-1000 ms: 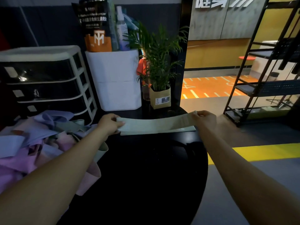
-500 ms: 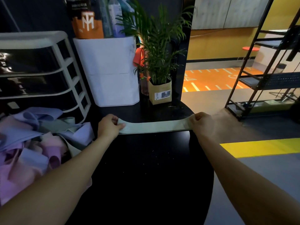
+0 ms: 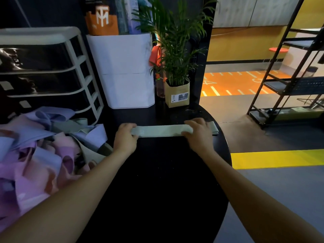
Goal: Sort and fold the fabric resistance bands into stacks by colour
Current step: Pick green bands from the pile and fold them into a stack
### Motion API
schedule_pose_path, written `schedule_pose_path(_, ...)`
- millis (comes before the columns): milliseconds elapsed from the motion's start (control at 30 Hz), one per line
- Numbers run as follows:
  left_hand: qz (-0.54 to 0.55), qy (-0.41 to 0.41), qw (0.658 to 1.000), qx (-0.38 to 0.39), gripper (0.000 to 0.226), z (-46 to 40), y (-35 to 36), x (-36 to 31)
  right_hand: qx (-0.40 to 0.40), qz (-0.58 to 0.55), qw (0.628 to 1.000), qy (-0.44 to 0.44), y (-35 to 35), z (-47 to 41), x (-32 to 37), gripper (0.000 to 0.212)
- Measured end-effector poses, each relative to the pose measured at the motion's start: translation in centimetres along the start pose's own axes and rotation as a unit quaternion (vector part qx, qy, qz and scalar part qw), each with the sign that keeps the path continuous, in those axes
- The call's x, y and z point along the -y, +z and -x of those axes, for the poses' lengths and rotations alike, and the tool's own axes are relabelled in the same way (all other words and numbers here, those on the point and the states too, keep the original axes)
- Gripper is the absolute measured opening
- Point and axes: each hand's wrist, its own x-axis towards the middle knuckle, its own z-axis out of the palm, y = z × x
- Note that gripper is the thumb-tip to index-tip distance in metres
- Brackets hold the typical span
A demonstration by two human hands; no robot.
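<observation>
A pale green fabric band [image 3: 162,131] lies flat and stretched out on the black round table [image 3: 157,181], near its far edge. My left hand [image 3: 125,137] grips the band's left end. My right hand [image 3: 196,131] presses on the band towards its right end, and a short piece of green fabric [image 3: 214,128] sticks out beyond that hand. A loose heap of purple, pink, lilac and green bands [image 3: 40,148] fills the table's left side, just left of my left forearm.
Behind the band stand a white drawer unit [image 3: 52,76], a white bin [image 3: 126,71] with bottles and a card, and a potted plant [image 3: 177,92]. A black metal shelf rack [image 3: 289,76] stands on the floor to the right, beyond the table's edge.
The band was held up taut between both hands; now it has come down flat on the table and my right hand has shifted left along it, leaving its end sticking out.
</observation>
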Motion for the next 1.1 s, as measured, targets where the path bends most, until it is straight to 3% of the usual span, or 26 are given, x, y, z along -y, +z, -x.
schedule_pose_path(233,-0.009,0.001,1.0,-0.014,0.03,0.7,0.8,0.5,0.003,0.052,0.997,-0.05,1.1,1.2,0.0,0.026)
schedule_pose_path(433,-0.005,-0.029,0.999,-0.026,0.024,0.7,1.0,0.4,-0.007,0.041,0.998,-0.055,1.0,1.3,0.1,0.025)
schedule_pose_path(633,-0.032,0.011,0.999,0.01,0.03,1.2,-1.0,-1.1,0.008,0.045,0.998,-0.053,0.6,1.8,1.1,0.027)
schedule_pose_path(867,-0.103,0.075,0.992,-0.001,0.03,2.8,-7.0,-1.8,0.028,-0.006,0.995,-0.097,2.3,3.3,8.1,0.033)
schedule_pose_path(1100,-0.15,0.053,0.986,-0.044,0.029,5.9,-13.4,1.8,0.085,-0.09,0.978,-0.165,4.7,5.7,15.0,0.026)
